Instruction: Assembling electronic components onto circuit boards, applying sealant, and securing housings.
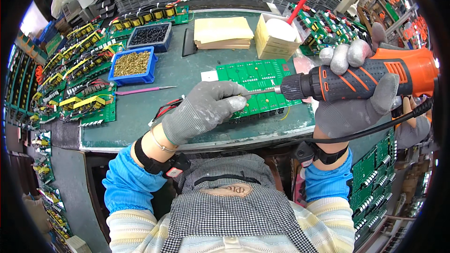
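My right hand [349, 98] is wrapped round an orange and black electric screwdriver [347, 84], held level with its bit pointing left. At the tip of the bit [262, 92], the thumb and forefinger of my left hand [206, 107] are pinched together. Whether a screw sits between those fingertips is too small to tell. Both hands wear grey gloves. Below the bit lies a green circuit board [255, 72] with its solder side up, partly covered by my left hand. Red and black wires [168, 108] stick out beside that hand.
Small brass screws fill a blue tray [112, 76]; black parts fill a darker tray [168, 42] behind it. Pink tweezers [145, 90] lie nearby. Yellow paper sheets [222, 30] and a carton [276, 49] stand at the back. Populated boards [77, 72] crowd the left. The tool's black cable [365, 133] crosses my right wrist.
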A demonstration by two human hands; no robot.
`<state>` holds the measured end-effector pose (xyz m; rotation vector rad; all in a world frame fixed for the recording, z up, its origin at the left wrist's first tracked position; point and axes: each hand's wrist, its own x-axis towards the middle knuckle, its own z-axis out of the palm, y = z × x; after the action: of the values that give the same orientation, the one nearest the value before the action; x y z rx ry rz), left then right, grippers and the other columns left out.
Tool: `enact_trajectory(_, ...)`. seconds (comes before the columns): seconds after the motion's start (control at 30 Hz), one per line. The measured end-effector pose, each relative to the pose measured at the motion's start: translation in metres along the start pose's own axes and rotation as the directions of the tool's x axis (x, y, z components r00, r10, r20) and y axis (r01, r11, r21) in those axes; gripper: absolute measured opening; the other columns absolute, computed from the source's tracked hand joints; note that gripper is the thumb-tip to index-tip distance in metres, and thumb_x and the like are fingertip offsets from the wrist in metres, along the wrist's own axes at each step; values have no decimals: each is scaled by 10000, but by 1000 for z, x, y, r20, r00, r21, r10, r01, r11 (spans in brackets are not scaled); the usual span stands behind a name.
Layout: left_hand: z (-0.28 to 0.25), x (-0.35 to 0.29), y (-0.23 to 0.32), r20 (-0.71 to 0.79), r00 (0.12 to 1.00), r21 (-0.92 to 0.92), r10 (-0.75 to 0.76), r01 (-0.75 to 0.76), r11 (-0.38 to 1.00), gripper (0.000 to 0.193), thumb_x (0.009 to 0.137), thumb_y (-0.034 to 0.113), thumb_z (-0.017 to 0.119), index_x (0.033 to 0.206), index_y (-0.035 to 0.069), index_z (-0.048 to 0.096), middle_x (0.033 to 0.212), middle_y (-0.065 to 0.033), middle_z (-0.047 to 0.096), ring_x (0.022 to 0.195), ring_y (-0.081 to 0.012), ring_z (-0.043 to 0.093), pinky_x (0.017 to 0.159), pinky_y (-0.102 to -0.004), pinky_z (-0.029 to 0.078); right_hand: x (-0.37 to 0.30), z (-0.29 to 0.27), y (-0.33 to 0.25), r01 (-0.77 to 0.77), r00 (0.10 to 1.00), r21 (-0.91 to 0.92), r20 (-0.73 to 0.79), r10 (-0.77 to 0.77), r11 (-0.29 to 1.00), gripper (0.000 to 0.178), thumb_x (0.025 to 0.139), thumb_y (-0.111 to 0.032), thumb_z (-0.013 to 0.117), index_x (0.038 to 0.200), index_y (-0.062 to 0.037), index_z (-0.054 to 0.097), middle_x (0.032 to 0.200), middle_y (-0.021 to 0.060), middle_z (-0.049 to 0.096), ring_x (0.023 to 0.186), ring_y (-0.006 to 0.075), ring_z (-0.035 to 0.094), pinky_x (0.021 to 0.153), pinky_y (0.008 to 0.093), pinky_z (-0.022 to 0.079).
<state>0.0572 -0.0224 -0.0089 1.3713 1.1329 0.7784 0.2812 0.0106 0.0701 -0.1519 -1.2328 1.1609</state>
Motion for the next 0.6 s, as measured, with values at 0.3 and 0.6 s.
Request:
enact_trajectory(0.3, 9, 1, 0, -163, 987, 61, -5, 16, 998, 261, 905, 225, 671, 1083, 38, 711, 872, -82, 693, 772, -144, 630, 743, -294, 513, -7, -10, 3, 60, 981, 135, -189, -33, 989, 591, 899, -481, 612, 1311, -72, 503, 932, 65, 590, 849, 228, 598, 860, 445, 469)
enact_trajectory(0.6, 5, -1, 6, -13, 997, -88, -72, 71, 994, 295, 935, 174, 647, 1178, 9, 671, 856, -27, 663, 670, -63, 531, 607, -232, 460, -7, -14, 3, 68, 989, 77, -139, -57, 995, 617, 899, -472, 618, 1342, -65, 481, 944, 59, 608, 828, 223, 588, 849, 442, 464)
